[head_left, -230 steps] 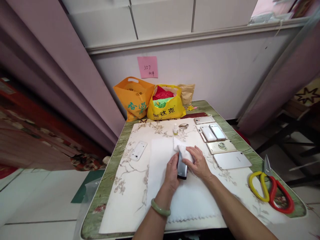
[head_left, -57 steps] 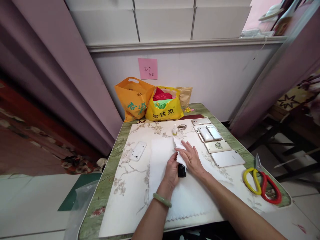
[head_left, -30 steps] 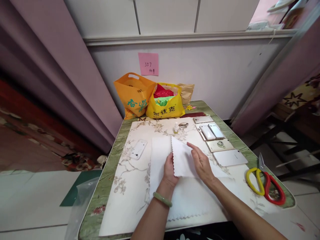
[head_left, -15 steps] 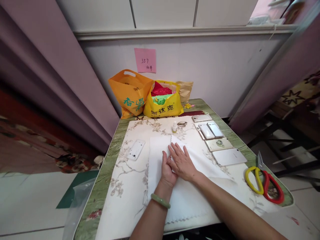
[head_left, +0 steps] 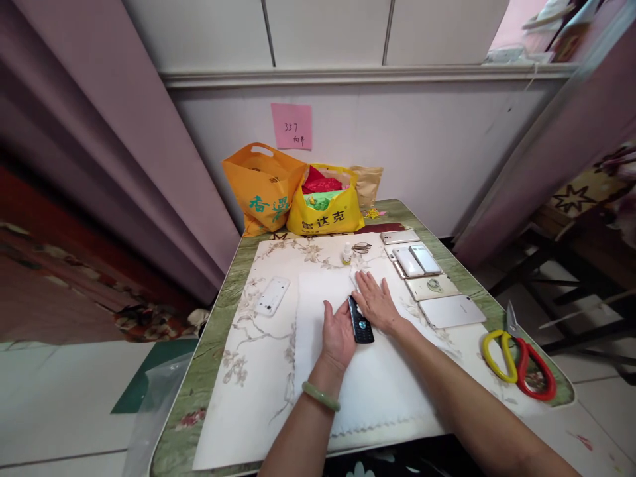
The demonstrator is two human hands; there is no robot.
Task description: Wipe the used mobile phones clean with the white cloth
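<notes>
A black keypad phone [head_left: 361,321] lies on a white cloth [head_left: 342,397] with zigzag edges, between my hands. My left hand [head_left: 338,333], a green bangle at its wrist, rests palm up with the thumb apart. Its fingers meet the phone's left edge; whether their tips go under it is hidden. Stretched flat, the fingers of my right hand [head_left: 376,301] lie on the cloth just right of the phone, covering part of its upper right side. A small clear bottle [head_left: 346,253] stands beyond the cloth, beside thin dark-framed glasses [head_left: 362,248].
A white phone or case [head_left: 273,296] lies to the left. Several phones [head_left: 452,310] line the right side, near scissors [head_left: 517,364] with yellow and red handles. Orange [head_left: 263,189] and yellow [head_left: 325,218] bags stand at the back against the wall.
My right hand has moved right, away from my left hand, and the cloth there is spread out. The black phone, hidden before, now shows. My left hand has turned more palm up.
</notes>
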